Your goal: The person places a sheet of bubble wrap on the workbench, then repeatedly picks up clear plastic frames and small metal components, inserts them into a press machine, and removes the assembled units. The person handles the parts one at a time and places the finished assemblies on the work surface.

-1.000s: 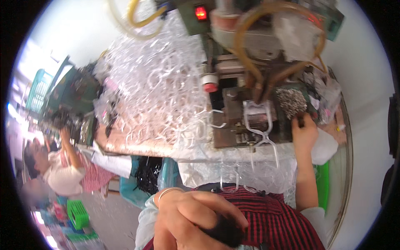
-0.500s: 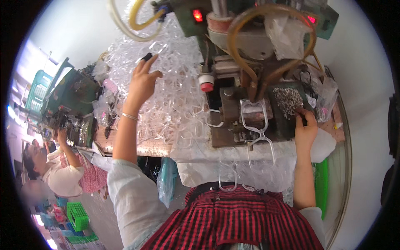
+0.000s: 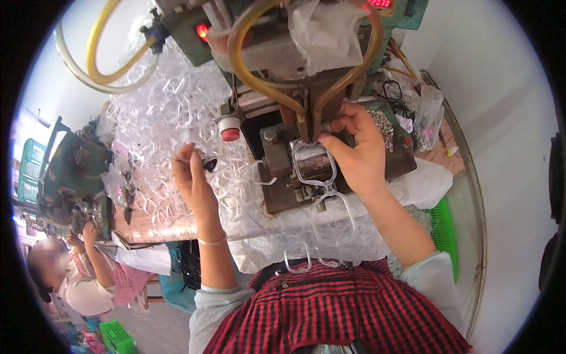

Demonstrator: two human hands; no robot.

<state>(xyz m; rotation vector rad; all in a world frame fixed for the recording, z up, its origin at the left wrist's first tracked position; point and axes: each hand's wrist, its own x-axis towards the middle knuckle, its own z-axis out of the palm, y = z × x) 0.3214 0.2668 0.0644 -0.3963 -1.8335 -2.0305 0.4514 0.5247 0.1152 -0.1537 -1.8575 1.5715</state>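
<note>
A clear plastic eyeglass frame (image 3: pixel 332 217) lies in the fixture of a green bench press (image 3: pixel 259 54), one rim under the two dark prongs and the other hanging over the front edge. My right hand (image 3: pixel 361 154) is at the prongs, thumb and fingers pinched together beside the upper rim. Whatever they grip is too small or hidden to name. Over the near edge of a big heap of clear eyeglass frames (image 3: pixel 171 118), my left hand (image 3: pixel 197 186) has its fingers stretched out and holds nothing I can see. Something black covers one of its fingertips.
Small metal parts (image 3: pixel 382 127) fill a tray right of the press. A red-topped button (image 3: pixel 230 133) stands at its left. More clear frames lie on plastic at my lap. At far left a co-worker (image 3: pixel 88 265) sits by another green machine (image 3: pixel 73 171). A green basket (image 3: pixel 443 236) is at right.
My right hand has moved from the metal parts tray to the press prongs. My left hand has come down and nearer over the heap. The view has shifted right.
</note>
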